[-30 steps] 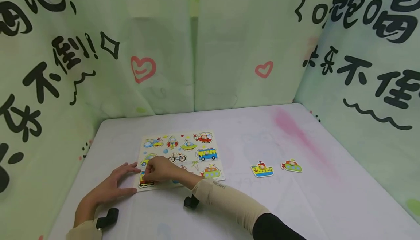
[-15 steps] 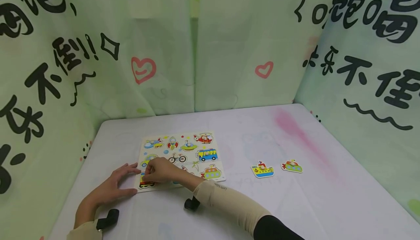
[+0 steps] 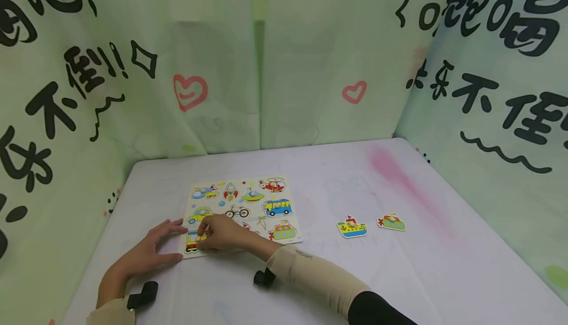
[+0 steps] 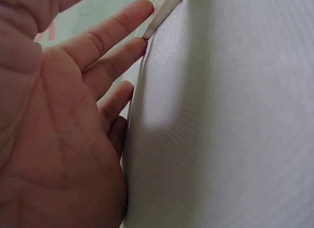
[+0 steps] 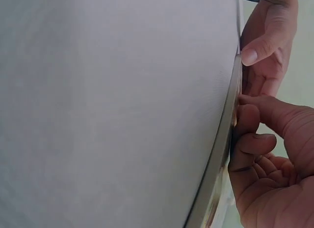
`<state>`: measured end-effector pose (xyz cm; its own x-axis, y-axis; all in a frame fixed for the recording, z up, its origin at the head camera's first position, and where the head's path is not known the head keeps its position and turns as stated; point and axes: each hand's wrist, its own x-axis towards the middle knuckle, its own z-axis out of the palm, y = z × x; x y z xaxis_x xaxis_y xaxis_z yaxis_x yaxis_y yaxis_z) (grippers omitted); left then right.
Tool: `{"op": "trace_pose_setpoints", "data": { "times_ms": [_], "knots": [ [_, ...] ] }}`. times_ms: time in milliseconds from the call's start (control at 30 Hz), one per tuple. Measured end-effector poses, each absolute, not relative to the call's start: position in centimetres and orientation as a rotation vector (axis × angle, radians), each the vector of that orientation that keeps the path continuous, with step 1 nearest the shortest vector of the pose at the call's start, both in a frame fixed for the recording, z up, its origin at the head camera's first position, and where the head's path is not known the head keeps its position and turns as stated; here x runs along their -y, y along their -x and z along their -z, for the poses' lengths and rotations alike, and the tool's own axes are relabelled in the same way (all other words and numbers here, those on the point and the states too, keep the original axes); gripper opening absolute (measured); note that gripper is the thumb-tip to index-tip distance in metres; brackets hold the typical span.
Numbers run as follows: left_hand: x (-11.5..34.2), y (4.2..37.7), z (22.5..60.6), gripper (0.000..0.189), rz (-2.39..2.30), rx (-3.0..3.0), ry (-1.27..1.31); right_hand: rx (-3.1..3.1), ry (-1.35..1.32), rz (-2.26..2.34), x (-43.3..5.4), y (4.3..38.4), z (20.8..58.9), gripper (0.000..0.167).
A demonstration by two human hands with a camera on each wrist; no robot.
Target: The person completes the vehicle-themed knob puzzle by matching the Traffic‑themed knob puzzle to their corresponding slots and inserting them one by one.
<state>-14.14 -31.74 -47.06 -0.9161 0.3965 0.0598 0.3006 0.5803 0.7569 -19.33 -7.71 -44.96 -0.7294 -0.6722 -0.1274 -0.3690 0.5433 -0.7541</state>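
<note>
A pale peg puzzle board [image 3: 262, 243] with vehicle pieces lies on the table's left side. My right hand [image 3: 224, 232] is over its lower left corner. Its thumb and curled index finger pinch at the train puzzle piece [image 3: 191, 243], which they partly cover. In the right wrist view, the thumb [image 5: 274, 110] and fingers of that hand meet close against the board's face. My left hand [image 3: 146, 248] rests at the board's left edge with fingers spread. The left wrist view shows its extended fingers [image 4: 115, 63] touching the edge.
A boat puzzle piece [image 3: 352, 228] and a green submarine puzzle piece [image 3: 392, 222] lie on the white table [image 3: 443, 275], right of the board. Printed curtains [image 3: 306, 68] stand behind and at both sides.
My right hand has shifted slightly right over the board, and more of the train piece shows. The left hand stays at the board's edge. The head view has shifted a little.
</note>
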Motion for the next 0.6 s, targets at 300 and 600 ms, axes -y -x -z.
{"op": "trace_pose_setpoints", "data": {
  "times_ms": [300,600],
  "knots": [
    [31.6,14.1,47.5,0.052,-1.239,-2.678,-0.547,-2.348,0.806,1.080,7.2,18.9,45.0,0.015],
    [31.9,14.2,47.5,0.051,-1.244,-2.707,-0.611,-2.290,0.874,1.182,5.4,18.7,43.9,0.020]
  ]
}}
